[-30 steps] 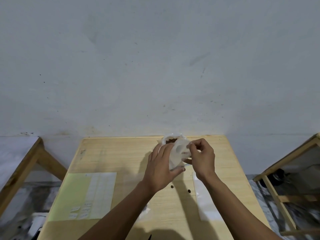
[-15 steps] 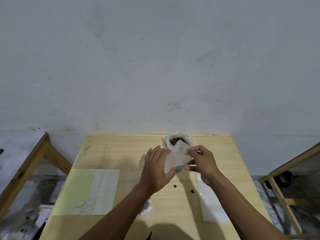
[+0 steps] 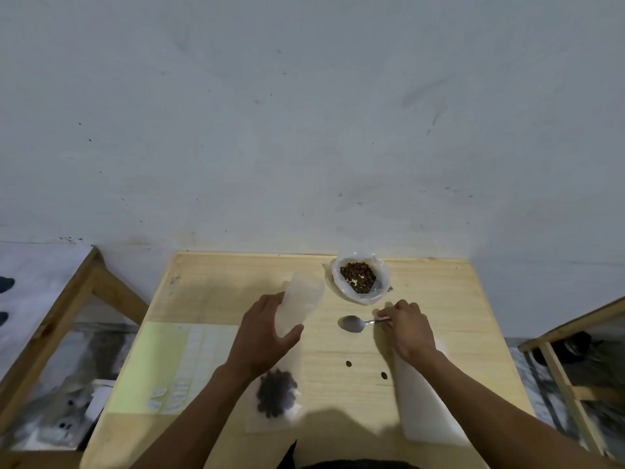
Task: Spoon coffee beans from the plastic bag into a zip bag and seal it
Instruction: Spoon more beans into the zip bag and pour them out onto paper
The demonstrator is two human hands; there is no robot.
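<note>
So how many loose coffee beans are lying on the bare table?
2: one dark coffee bean near the middle of the light wooden table, another right of it by the right forearm. Arms may hide more.

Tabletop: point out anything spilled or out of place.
Two loose coffee beans lie on the bare wooden table, one near the middle, another beside the right wrist, outside both the open plastic bag of beans and the filled zip bag. Otherwise nothing stands out.

Head view, forward-down over table (image 3: 209, 292)
</note>
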